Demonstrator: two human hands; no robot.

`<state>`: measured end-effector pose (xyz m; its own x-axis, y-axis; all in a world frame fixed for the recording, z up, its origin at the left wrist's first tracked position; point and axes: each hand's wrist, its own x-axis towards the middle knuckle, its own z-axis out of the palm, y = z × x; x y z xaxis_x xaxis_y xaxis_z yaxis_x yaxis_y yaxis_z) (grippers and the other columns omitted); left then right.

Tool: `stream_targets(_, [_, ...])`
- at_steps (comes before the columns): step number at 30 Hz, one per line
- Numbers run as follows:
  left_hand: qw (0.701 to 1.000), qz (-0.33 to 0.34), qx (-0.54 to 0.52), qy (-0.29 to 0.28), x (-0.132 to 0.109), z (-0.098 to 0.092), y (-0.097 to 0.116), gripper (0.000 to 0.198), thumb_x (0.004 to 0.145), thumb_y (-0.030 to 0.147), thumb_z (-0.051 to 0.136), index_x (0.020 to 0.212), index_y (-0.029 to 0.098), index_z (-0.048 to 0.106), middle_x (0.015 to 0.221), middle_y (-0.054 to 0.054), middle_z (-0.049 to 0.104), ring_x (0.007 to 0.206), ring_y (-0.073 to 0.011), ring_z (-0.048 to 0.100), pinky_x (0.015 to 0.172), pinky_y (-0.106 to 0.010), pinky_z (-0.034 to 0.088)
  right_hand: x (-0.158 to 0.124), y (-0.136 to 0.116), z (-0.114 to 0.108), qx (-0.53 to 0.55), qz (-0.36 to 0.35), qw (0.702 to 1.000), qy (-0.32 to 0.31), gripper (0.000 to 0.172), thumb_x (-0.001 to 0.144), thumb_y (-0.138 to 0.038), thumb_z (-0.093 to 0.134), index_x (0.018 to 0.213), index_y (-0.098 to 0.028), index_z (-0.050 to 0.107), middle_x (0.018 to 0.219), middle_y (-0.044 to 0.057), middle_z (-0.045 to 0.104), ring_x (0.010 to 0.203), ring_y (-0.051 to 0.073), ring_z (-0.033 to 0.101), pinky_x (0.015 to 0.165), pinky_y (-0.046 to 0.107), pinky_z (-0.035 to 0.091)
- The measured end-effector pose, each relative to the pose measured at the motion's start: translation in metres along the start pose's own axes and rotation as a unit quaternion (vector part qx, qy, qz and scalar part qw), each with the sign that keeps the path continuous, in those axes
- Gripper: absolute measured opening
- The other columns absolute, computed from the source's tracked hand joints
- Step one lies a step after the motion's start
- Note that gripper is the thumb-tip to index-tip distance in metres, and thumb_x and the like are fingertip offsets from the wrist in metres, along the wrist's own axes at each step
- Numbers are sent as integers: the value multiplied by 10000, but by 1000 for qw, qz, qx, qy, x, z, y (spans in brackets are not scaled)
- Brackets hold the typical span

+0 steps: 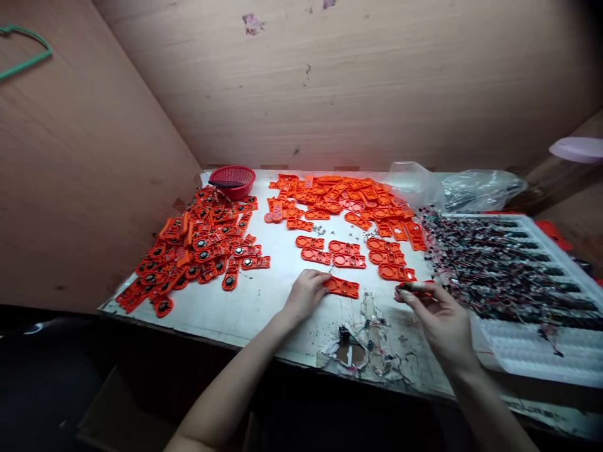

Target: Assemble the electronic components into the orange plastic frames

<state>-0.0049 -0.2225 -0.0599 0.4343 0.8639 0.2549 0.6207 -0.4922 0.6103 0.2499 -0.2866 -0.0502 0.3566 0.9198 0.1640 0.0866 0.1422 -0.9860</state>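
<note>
My left hand (305,294) is closed, its fingertips gripping the rounded left end of an orange plastic shell (345,287) that lies on the white tabletop. My right hand (440,317) pinches a small dark electronic part (402,289) between thumb and fingers, a little above the table and right of that shell. The part is mostly covered by the fingers. Just beyond the hands, several open orange shells (348,260) lie in short rows, their hollow sides up. Small metal pieces (319,231) are scattered behind these rows.
A heap of orange shells with round black parts (202,254) covers the left side, near a red basket (241,182). More orange shells (339,194) are piled at the back. Wired parts (499,270) fill a white tray (541,358) on the right. The front edge has a torn hole (349,356).
</note>
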Motion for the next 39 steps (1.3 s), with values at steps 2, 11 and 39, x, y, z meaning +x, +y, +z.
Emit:
stream_targets(2, [1000,5,5,2,2,9,3,310,785,168,668,1093,192,642,967,-62,670,934,-217,553,831,-376,500,-5,1,18,-97,-103,987,-71,138,835,-281,648,940,-193,630,864,43,626,770,180,647,710,336,568])
stream_targets(11, [998,25,-42,48,0,25,12,274,779,152,641,1049,194,657,985,-67,646,936,-212,534,837,-380,477,1,22,73,-297,-308,874,-232,264,929,-138,397,965,-192,653,979,110,639,933,249,605,940,471,488])
stream_targets(39, [984,-128,-11,-125,48,9,25,98,688,152,725,774,195,706,768,-1,635,710,-146,584,642,-243,434,12,9,26,-346,-126,878,-305,65,835,-175,606,833,-202,547,859,48,564,857,229,474,766,359,403])
